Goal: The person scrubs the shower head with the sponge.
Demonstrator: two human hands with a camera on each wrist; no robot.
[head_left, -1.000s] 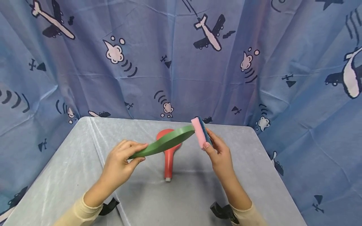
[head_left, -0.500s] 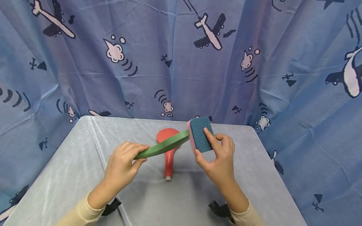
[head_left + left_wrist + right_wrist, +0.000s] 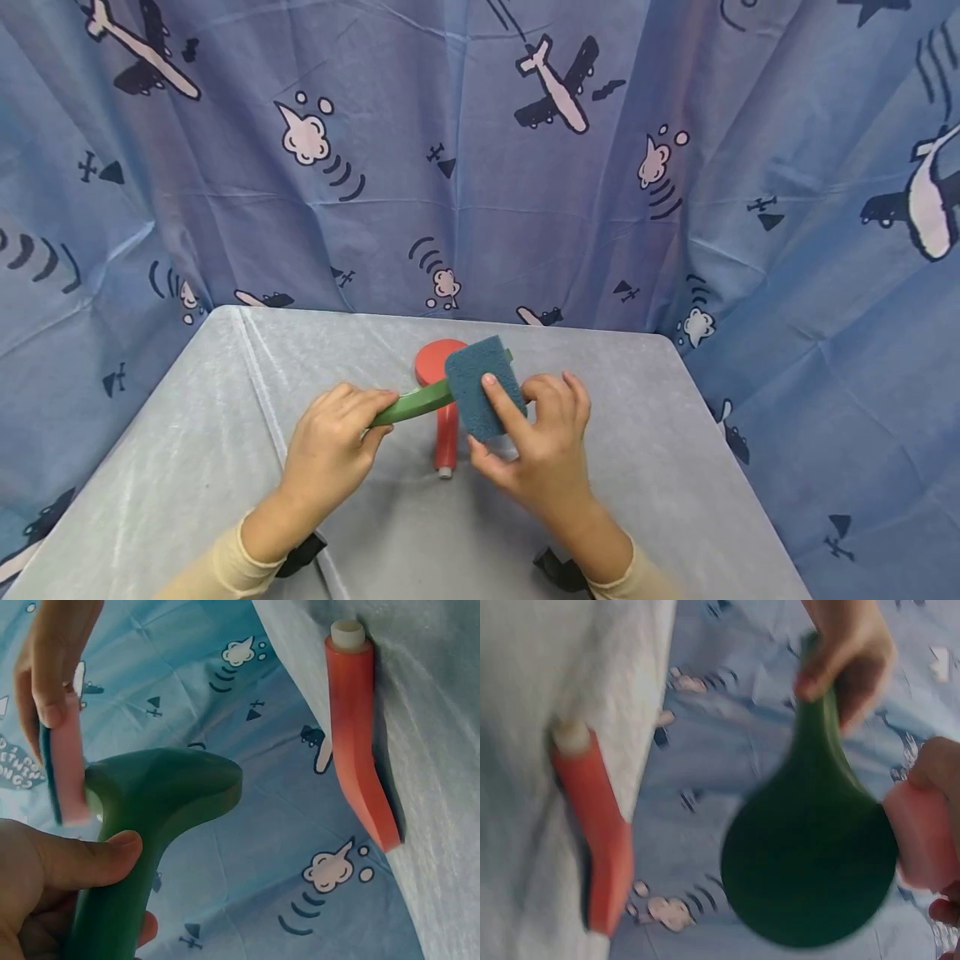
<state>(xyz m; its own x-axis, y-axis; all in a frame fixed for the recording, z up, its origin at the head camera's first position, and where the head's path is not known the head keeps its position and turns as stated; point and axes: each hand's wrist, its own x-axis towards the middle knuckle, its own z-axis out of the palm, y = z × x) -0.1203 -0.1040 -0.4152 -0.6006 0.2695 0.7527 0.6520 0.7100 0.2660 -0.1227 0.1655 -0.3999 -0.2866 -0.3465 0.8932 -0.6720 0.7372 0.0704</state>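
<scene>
My left hand (image 3: 326, 454) grips the handle of a green shower head (image 3: 416, 403), lifted over the table with its round head pointing right. My right hand (image 3: 543, 450) pinches a pink sponge with a blue scouring side (image 3: 471, 392). In the head view the blue face is toward me and covers most of the green head. The left wrist view has the pink side (image 3: 73, 772) against the green head's edge. In the right wrist view the pink part (image 3: 922, 836) also meets the rim of the round green disc (image 3: 810, 862).
A red shower head (image 3: 437, 360) with a white end on its handle lies on the grey cloth-covered table (image 3: 645, 417), behind and below the hands. A blue curtain (image 3: 480, 167) with airplane prints hangs behind and at both sides.
My right hand has moved left and toward me, turning the sponge so its blue face shows and sliding along the green head. My left hand has shifted slightly right.
</scene>
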